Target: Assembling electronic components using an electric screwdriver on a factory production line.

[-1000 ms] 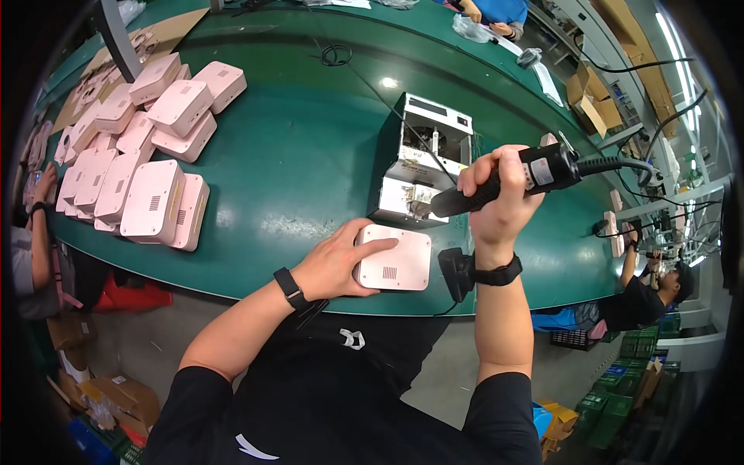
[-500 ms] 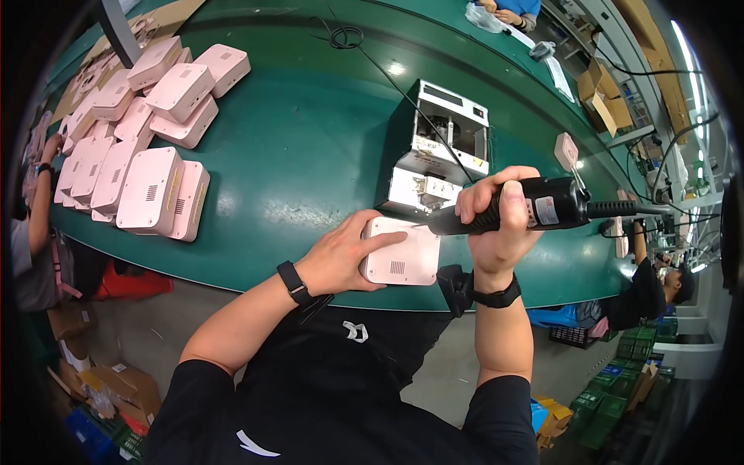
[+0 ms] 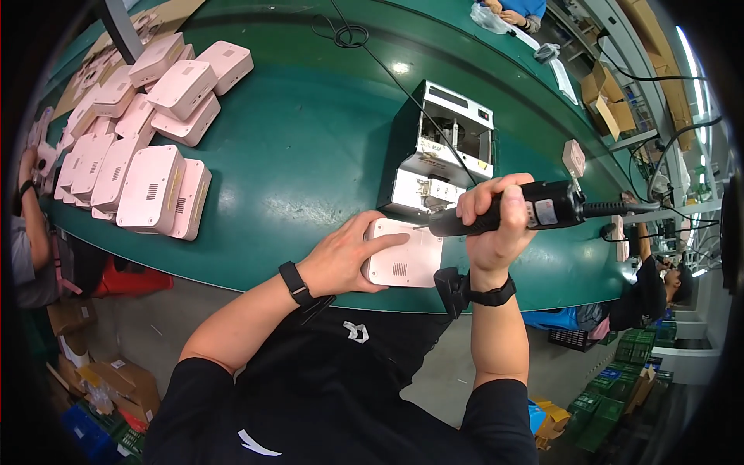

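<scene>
Since a second ago, has shifted the black screwdriver from the front of the white machine to the far edge of the pink box at the near side of the counter. Grips the screwdriver in the right hand; clasps the box's left side with the left hand. Hold the box flat and keep the bit square to its top. Find clear plastic in the lower-left carton; cannot tell the contents of the green crates.
</scene>
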A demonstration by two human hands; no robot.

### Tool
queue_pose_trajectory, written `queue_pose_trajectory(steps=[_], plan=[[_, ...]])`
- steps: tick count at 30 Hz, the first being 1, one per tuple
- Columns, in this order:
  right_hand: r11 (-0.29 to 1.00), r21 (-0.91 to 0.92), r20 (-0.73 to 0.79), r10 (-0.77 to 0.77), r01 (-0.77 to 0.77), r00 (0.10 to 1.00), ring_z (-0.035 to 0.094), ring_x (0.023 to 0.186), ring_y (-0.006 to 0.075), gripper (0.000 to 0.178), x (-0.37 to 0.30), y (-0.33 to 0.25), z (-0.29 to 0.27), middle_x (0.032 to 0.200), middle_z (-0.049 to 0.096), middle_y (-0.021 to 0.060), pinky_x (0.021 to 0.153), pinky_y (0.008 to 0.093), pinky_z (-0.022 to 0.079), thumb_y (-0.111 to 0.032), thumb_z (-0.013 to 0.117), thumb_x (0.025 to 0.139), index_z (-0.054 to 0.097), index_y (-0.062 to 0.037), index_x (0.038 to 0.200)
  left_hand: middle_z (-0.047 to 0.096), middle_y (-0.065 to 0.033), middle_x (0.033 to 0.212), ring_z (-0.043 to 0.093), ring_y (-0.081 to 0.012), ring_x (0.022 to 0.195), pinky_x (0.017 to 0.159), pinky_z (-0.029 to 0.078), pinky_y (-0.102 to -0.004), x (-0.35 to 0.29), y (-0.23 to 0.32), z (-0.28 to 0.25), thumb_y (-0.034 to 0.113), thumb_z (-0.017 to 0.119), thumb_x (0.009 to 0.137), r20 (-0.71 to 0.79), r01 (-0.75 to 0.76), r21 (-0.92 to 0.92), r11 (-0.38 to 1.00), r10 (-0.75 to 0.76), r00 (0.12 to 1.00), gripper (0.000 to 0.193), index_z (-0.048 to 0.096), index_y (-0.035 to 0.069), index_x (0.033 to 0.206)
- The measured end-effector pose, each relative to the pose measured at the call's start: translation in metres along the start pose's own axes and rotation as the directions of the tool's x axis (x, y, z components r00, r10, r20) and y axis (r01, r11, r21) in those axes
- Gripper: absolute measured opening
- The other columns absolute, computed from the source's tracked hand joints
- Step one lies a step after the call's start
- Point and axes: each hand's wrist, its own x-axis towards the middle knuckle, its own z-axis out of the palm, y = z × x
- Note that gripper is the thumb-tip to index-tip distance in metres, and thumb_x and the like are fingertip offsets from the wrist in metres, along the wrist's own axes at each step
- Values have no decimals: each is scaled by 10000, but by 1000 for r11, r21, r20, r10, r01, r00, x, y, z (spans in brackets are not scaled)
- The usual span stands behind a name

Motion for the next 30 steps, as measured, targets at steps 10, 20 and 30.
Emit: queue_pose_trajectory(steps=[10, 20, 30], plan=[[992, -3, -64, -125, 125, 990, 471, 495, 182, 178, 19, -34, 7, 633, 487, 81, 507, 360, 443, -210, 527, 940, 501, -34, 924, 426, -145, 1343, 503, -353, 1216, 966, 497, -435, -3, 2, 2, 280, 876, 622, 5, 13, -2, 1000, -13, 1000, 801, 554, 277, 1356], [997, -39, 29, -64, 65, 998, 472, 494, 176, 193, 16, -28, 13, 655, 496, 79, 526, 356, 447, -238, 513, 955, 492, -46, 965, 426, -141, 1348, 493, -351, 1239, 987, 485, -445, 6, 2, 9, 301, 881, 612, 22, -11, -5, 1000, 11, 1000, 813, 552, 275, 1356], [996, 68, 145, 44, -54, 988, 465, 508, 177, 204, -5, -17, 36, 657, 496, 84, 529, 352, 443, -241, 524, 941, 467, -55, 1000, 436, -147, 1325, 487, -352, 1239, 997, 481, -434, 9, 3, 8, 246, 881, 603, 16, -20, -19, 1000, 21, 1000, 788, 570, 238, 1327]])
